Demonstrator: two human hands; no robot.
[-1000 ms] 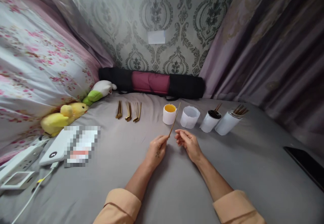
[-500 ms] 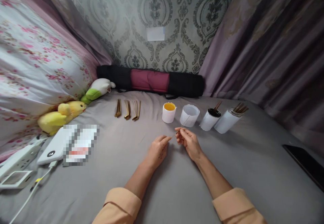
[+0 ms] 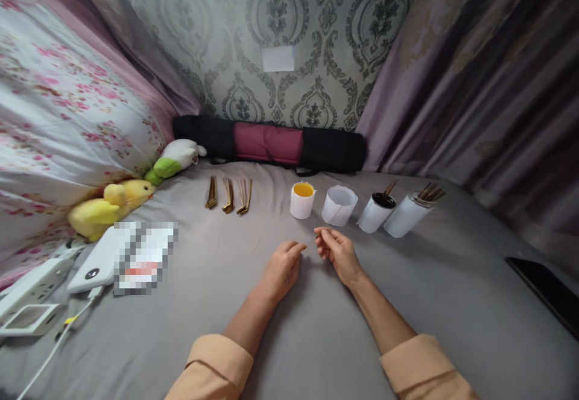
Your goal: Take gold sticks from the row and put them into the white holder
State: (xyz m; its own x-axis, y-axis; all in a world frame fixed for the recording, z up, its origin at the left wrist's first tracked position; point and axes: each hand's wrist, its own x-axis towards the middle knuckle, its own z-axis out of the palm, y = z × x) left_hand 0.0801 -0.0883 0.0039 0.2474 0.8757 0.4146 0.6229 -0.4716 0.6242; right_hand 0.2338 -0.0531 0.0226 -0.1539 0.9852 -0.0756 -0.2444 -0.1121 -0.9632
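Observation:
My right hand (image 3: pixel 337 252) is closed in a pinch on a thin, wire-like stick (image 3: pixel 335 214). Its far end crosses in front of a wide white cup (image 3: pixel 340 207). My left hand (image 3: pixel 284 270) is to the left, a small gap from the right fingertips. Its thumb and fingers are pressed together; whether they hold anything is too small to make out. Beyond the hands, a smaller white cup (image 3: pixel 301 206) shows an orange-yellow inside. Three bunches of thin brown-gold sticks with bent ends, a left (image 3: pixel 211 193), a middle (image 3: pixel 228 196) and a right one (image 3: pixel 245 197), lie on the grey sheet (image 3: pixel 217 255).
On the right lean a dark-lined white cup (image 3: pixel 373 216) and a white-wrapped jar (image 3: pixel 404 219), both holding brown sticks. A phone (image 3: pixel 545 294) lies far right. Plush toys (image 3: pixel 129 198), a power bank (image 3: pixel 102 261) and a power strip (image 3: pixel 31 285) are left. A rolled bag (image 3: pixel 266 142) lines the wall.
The gap between my fingertips has widened slightly; the thin stick that spanned it no longer shows there. My right hand has shifted a little to the right.

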